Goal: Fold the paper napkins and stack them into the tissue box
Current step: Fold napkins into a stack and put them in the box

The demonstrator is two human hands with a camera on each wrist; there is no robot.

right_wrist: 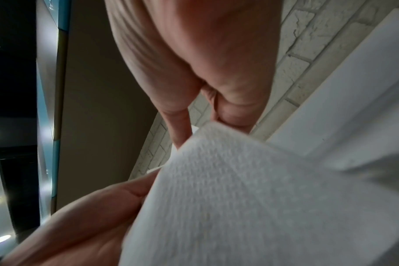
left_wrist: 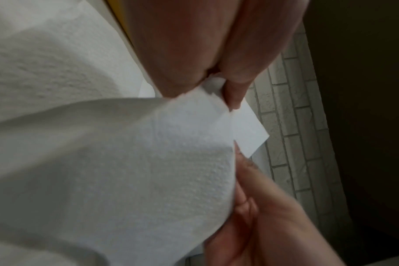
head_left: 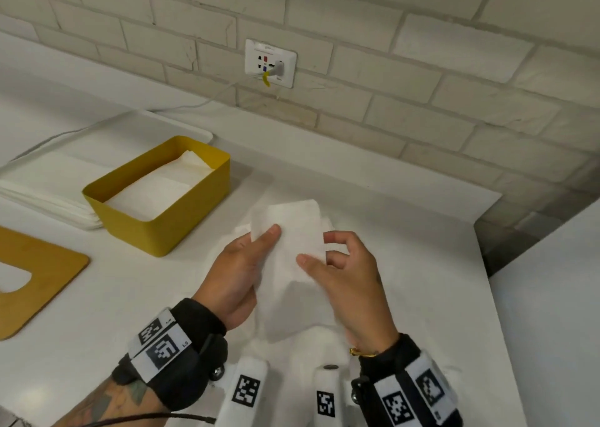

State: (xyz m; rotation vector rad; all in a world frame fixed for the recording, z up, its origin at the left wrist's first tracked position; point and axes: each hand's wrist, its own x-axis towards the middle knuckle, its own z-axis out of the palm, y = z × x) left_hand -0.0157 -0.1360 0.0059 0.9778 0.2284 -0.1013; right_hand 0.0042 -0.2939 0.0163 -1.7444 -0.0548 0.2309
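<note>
I hold a white paper napkin just above the white counter, partly folded and still loose below. My left hand pinches its left edge, thumb on top and fingers underneath. My right hand pinches the right edge between thumb and curled index finger. The left wrist view shows the embossed napkin pinched near a corner. In the right wrist view the napkin fills the lower half. To the left stands the yellow tissue box, open, with folded napkins lying flat inside.
A wooden lid with a cut-out lies at the left edge. Behind the box, a white tray carries a stack of unfolded napkins. A wall socket with a cable sits on the brick wall. The counter ends at the right.
</note>
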